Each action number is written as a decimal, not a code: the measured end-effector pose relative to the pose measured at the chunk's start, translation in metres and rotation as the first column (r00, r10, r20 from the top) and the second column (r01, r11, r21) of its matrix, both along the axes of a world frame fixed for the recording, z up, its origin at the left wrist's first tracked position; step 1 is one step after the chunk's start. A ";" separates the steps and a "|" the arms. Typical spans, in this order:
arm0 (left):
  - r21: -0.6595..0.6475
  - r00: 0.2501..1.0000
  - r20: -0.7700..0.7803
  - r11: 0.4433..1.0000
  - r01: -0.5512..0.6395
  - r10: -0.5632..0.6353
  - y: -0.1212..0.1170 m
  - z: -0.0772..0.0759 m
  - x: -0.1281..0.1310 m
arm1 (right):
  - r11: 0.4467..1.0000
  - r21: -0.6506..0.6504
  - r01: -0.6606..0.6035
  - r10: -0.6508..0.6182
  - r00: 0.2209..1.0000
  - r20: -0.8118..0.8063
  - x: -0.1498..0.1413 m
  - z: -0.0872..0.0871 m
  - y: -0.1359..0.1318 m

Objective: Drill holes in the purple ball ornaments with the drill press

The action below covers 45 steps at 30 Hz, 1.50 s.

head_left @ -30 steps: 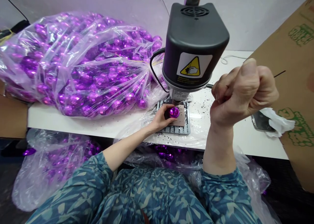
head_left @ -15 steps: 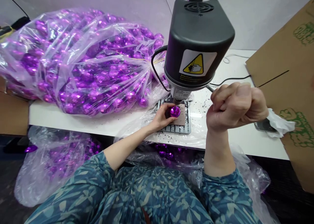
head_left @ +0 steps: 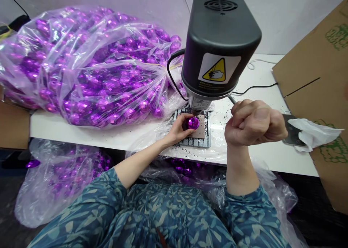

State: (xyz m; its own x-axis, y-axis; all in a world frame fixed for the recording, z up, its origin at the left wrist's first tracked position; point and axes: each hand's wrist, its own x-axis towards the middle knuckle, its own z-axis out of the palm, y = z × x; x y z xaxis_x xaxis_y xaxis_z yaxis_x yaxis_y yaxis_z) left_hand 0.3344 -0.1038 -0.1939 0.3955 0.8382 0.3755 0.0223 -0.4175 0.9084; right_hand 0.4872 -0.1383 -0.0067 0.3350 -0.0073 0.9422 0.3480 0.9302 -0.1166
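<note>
My left hand (head_left: 179, 131) pinches a shiny purple faceted ball (head_left: 194, 123) between thumb and fingers. The ball rests on a small brown board (head_left: 201, 133) lying over the slotted metal base plate (head_left: 207, 142). Right above it is the lower end of a black bench drill press (head_left: 220, 34); whether its tip touches the ball I cannot tell. At the machine's right side, my right hand (head_left: 254, 124) is closed in a fist around the end of its metal lever (head_left: 232, 100). The fist hides the lever's grip.
A big clear bag of purple balls (head_left: 103, 74) fills the table's left side. Dark shavings surround the base plate. To the right are a phone (head_left: 292, 132), a crumpled white tissue (head_left: 317, 130) and a cardboard box (head_left: 320, 70). Another bag (head_left: 62, 179) of balls hangs below the table edge.
My right hand has shifted slightly down and to the left on the lever. My left hand still holds the ball in the same place.
</note>
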 end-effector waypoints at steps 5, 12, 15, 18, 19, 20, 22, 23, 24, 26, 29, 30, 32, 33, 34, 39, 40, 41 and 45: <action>0.002 1.000 0.001 1.000 -0.003 0.003 0.000 0.001 0.000 | 0.996 0.007 0.084 -0.084 0.995 0.062 0.003 -0.010 -0.001; -0.024 1.000 0.013 1.000 0.009 -0.009 -0.003 0.007 -0.001 | 0.997 0.081 0.005 -0.014 0.995 0.102 0.003 -0.012 0.000; -0.023 1.000 0.012 1.000 0.021 -0.020 -0.003 0.010 -0.001 | 0.995 0.093 -0.047 0.036 0.993 0.113 0.004 -0.014 0.001; -0.021 1.000 0.012 1.000 0.016 -0.016 -0.003 0.009 0.000 | 0.995 0.090 -0.049 0.038 0.992 0.120 0.006 -0.020 0.000; -0.021 1.000 0.014 1.000 0.013 -0.013 -0.003 0.009 0.000 | 0.995 0.087 -0.048 0.037 0.992 0.123 0.006 -0.023 0.000; -0.022 1.000 0.016 1.000 0.010 -0.010 -0.003 0.008 0.000 | 0.995 0.083 -0.045 0.035 0.991 0.126 0.006 -0.025 -0.001; -0.021 1.000 0.020 1.000 0.005 -0.005 -0.002 0.006 0.001 | 0.996 0.077 -0.042 0.032 0.991 0.126 0.005 -0.026 -0.003; -0.020 1.000 0.020 1.000 0.004 -0.004 -0.002 0.006 0.002 | 0.997 0.071 -0.041 0.033 0.993 0.116 0.004 -0.024 -0.004; -0.017 1.000 0.020 1.000 0.000 0.000 -0.002 0.005 0.002 | 0.997 0.064 -0.043 0.036 0.994 0.102 0.002 -0.020 -0.004; -0.007 1.000 0.010 1.000 -0.014 0.014 -0.003 0.006 0.003 | 0.999 0.018 -0.038 0.037 0.999 0.034 -0.002 -0.007 -0.005; 0.025 0.998 -0.018 0.997 -0.066 0.067 -0.006 0.013 0.004 | 0.987 -0.162 -0.009 -0.006 0.996 -0.093 -0.007 0.022 -0.004; 0.047 0.995 -0.029 0.995 -0.092 0.093 -0.008 0.017 0.003 | 0.973 -0.230 -0.006 -0.021 0.993 -0.116 -0.007 0.030 -0.004; 0.120 0.986 -0.056 0.982 -0.147 0.154 -0.014 0.025 0.001 | 0.950 -0.312 -0.021 -0.026 0.989 -0.146 -0.008 0.043 -0.002; 0.171 0.981 -0.073 0.971 -0.167 0.182 -0.018 0.028 -0.002 | 0.943 -0.332 -0.026 -0.026 0.988 -0.152 -0.007 0.047 -0.002; 0.226 0.975 -0.095 0.958 -0.176 0.202 -0.023 0.031 -0.005 | 0.939 -0.343 -0.027 -0.028 0.988 -0.155 -0.007 0.050 -0.001; 0.464 0.970 -0.219 0.886 0.011 0.102 -0.068 0.029 -0.035 | 0.932 -0.362 -0.033 -0.021 0.989 -0.144 -0.004 0.047 -0.002; 0.499 0.964 -0.263 0.859 0.110 0.029 -0.080 0.027 -0.043 | 0.932 -0.361 -0.043 -0.012 0.989 -0.149 -0.003 0.046 -0.001; 0.524 0.943 -0.329 0.821 0.228 -0.052 -0.093 0.024 -0.050 | 0.933 -0.357 -0.049 -0.008 0.988 -0.155 -0.003 0.045 -0.001; 0.538 0.774 -0.608 0.628 0.563 -0.174 -0.129 0.018 -0.071 | 0.951 -0.306 -0.041 -0.013 0.985 -0.172 -0.002 0.043 0.003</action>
